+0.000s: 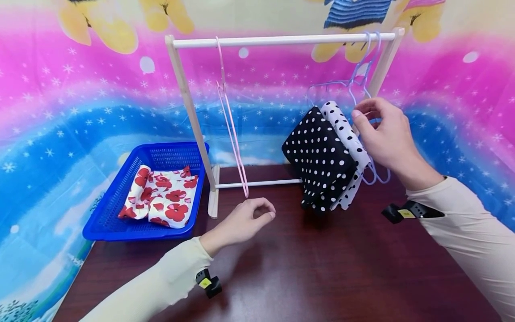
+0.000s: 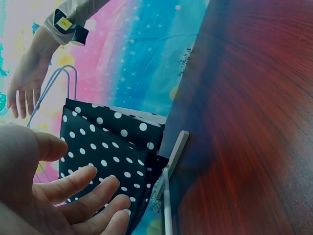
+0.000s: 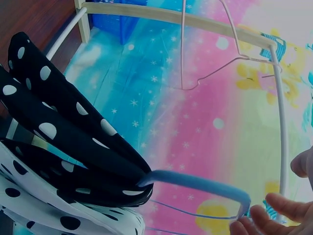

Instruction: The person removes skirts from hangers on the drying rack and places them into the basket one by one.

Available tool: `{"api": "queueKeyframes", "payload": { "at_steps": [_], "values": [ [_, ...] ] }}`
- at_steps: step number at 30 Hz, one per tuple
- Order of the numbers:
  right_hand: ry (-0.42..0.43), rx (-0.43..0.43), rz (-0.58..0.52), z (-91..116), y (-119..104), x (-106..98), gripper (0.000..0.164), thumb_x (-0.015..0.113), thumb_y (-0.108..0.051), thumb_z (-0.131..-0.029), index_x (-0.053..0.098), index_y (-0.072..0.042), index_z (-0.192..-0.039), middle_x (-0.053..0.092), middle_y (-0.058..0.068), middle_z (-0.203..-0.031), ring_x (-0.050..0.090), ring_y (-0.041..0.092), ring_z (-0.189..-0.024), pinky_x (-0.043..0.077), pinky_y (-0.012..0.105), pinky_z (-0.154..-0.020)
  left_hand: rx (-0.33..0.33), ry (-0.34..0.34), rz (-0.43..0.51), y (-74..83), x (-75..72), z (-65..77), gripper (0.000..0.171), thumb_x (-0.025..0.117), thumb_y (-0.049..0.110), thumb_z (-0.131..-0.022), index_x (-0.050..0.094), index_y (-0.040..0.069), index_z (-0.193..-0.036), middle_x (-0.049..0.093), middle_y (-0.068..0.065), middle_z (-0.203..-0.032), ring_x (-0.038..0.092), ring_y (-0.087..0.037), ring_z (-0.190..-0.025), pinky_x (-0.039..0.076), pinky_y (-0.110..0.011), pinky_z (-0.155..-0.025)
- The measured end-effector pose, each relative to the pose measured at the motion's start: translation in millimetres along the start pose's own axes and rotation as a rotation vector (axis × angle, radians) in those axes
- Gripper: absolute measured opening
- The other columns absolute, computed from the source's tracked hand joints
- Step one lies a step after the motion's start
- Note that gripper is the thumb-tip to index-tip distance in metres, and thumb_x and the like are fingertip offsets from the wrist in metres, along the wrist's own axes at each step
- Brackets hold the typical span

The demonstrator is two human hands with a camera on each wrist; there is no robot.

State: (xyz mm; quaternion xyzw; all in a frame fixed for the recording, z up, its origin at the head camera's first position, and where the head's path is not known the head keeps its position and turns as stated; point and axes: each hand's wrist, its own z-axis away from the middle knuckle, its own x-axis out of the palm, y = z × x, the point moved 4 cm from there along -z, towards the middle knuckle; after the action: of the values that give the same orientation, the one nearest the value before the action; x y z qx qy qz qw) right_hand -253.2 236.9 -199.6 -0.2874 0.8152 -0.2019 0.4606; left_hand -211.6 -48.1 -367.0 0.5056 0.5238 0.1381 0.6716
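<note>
My right hand [image 1: 386, 132] is raised beside the hangers at the right end of the rack, fingers loosely bent with nothing between them. In the right wrist view its fingertips are right by a blue-purple hanger [image 3: 200, 184]. A black cloth with white dots [image 1: 326, 154] and a white cloth with black dots [image 1: 341, 123] hang there, side by side, on two such hangers. My left hand [image 1: 239, 221] hovers over the front of the table, fingers loosely curved and holding nothing. Just beyond it, a bare pink hanger [image 1: 243, 179] hangs from the rod.
The wooden rack [image 1: 185, 94] with its white top rod [image 1: 277, 40] stands on a dark red-brown table [image 1: 306, 264]. A blue basket [image 1: 132, 235] at the left holds white cloth with red flowers [image 1: 177, 197]. A colourful printed curtain [image 1: 92, 80] surrounds the table.
</note>
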Motion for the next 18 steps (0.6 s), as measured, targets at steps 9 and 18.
{"api": "queueKeyframes", "payload": {
  "at_steps": [9, 18],
  "values": [
    [-0.095, 0.057, 0.012, -0.1, -1.2, 3.3, 0.058, 0.051, -0.042, -0.102, 0.043, -0.012, -0.151, 0.058, 0.018, -0.137, 0.062, 0.039, -0.123, 0.050, 0.033, -0.091, 0.002, 0.019, 0.013, 7.6, 3.1, -5.4, 0.014, 0.059, 0.023, -0.102, 0.068, 0.015, -0.108, 0.071, 0.000, -0.103, 0.067, -0.011, -0.099, 0.052, -0.033, -0.095],
    [-0.151, 0.039, 0.041, -1.4, 5.3, 9.6, 0.074, 0.060, -0.037, -0.099, 0.027, -0.011, -0.160, 0.056, 0.023, -0.137, 0.062, -0.008, -0.062, 0.047, 0.015, -0.053, 0.022, 0.048, 0.057, 13.4, 7.1, -16.2, 0.015, 0.058, 0.021, -0.102, 0.069, 0.013, -0.109, 0.071, -0.002, -0.104, 0.065, -0.011, -0.098, 0.052, -0.030, -0.094]
  ]
}}
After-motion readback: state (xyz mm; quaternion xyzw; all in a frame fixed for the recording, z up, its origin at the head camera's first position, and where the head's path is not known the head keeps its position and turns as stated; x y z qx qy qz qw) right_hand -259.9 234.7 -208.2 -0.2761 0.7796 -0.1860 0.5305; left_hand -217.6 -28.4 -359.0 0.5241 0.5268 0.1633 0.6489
